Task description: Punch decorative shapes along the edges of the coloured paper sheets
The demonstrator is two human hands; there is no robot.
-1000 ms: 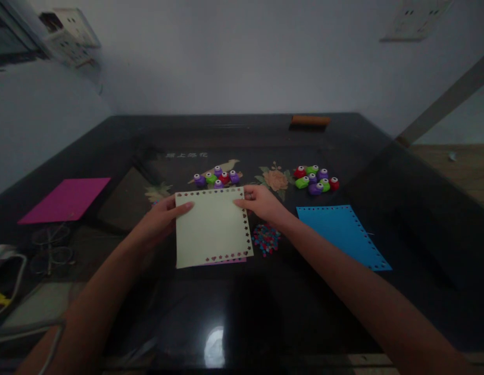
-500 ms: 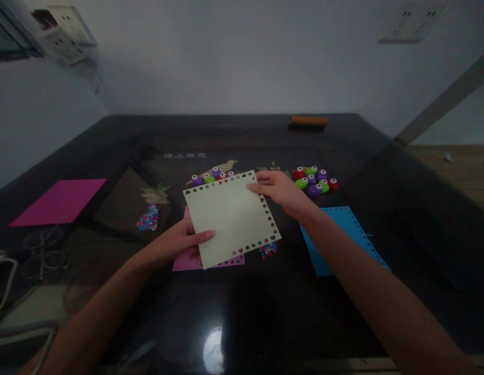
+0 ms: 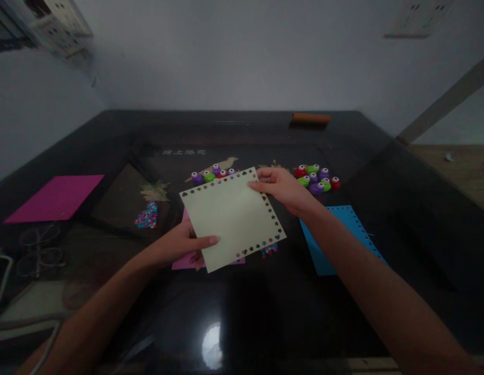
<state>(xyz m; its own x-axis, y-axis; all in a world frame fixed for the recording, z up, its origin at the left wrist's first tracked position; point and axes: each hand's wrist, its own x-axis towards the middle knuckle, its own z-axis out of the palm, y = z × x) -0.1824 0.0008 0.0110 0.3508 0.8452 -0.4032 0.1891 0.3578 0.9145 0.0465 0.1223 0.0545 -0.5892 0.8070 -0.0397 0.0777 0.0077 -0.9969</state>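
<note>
So the pale sheet (image 3: 230, 219) is held over the table (image 3: 242, 323), with star and heart holes along three edges. Left hand (image 3: 185, 242) pinches the lower left edge, right hand (image 3: 284, 191) the upper right corner — thumbs on top, fingers clamped on it. Looks light, bendy, probably easy to crease — I'd grip the edges, gently around those holes. Pink sheet (image 3: 181, 262) sits underneath, blue sheet (image 3: 319, 255) off right.
</note>
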